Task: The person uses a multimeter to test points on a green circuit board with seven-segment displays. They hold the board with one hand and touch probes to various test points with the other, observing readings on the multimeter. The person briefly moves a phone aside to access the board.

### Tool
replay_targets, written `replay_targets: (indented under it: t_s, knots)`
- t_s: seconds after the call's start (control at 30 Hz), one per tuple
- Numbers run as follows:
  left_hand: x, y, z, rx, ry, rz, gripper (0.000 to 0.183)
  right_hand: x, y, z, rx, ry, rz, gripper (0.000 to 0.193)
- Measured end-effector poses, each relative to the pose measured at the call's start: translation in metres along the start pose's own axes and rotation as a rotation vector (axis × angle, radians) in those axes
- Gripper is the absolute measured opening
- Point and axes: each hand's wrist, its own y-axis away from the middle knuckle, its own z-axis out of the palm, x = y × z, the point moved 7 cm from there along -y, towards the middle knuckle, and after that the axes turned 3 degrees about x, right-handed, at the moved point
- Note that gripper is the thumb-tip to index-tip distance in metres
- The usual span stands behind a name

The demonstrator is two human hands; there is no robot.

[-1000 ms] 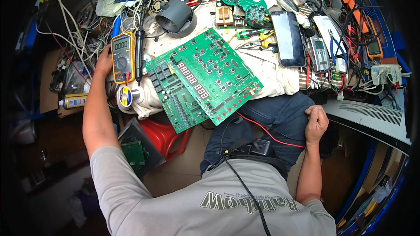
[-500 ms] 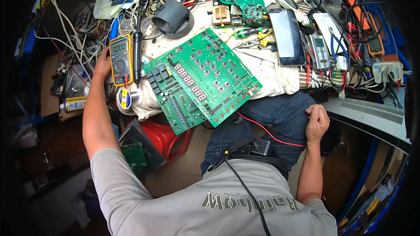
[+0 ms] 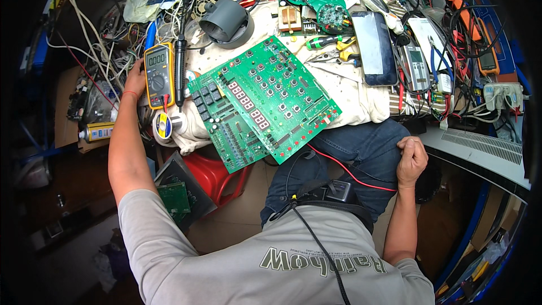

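Note:
At the bench's left, my left hand (image 3: 135, 79) is against the side of a yellow-and-grey multimeter (image 3: 160, 76), fingers curled at its edge and partly hidden behind it. The meter stands with its lit display facing me and a red plug in its lower end. My right hand (image 3: 412, 162) is a closed fist above my right knee; whatever may be inside is hidden. Between the hands, a large green circuit board (image 3: 276, 87) with push buttons and red digit displays overlaps a second green board (image 3: 228, 135), both reaching past the bench's front edge.
Beside the meter lie a black pen-shaped tool (image 3: 180, 70) and a solder spool (image 3: 162, 126). Behind the boards sits a grey plastic cup-like part (image 3: 223, 22). Pliers (image 3: 339, 55), a dark tablet-like screen (image 3: 374, 51) and tangled cables fill the right. A red stool (image 3: 223, 183) stands below.
The whole view has shifted slightly to the right. Both hands keep about the same pose, and the boards and meter stay in place.

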Motion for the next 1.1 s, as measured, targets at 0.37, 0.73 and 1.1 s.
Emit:
replay_targets:
  t_s: [0.37, 0.73, 1.1]
  knots:
    - [-0.017, 0.001, 0.003, 0.026, 0.22, 0.037, 0.04, -0.014, -0.008, 0.004, -0.001, -0.022, -0.064, 0.02]
    - [0.002, 0.087, -0.058, 0.263, 0.39, 0.177, 0.042, -0.069, 0.031, 0.047, -0.632, 0.431, -0.38, 0.034]
    - [0.225, 0.283, -0.089, 0.514, 0.644, 0.321, 0.03, -0.069, 0.07, 0.045, -0.683, 0.646, -0.523, 0.032]
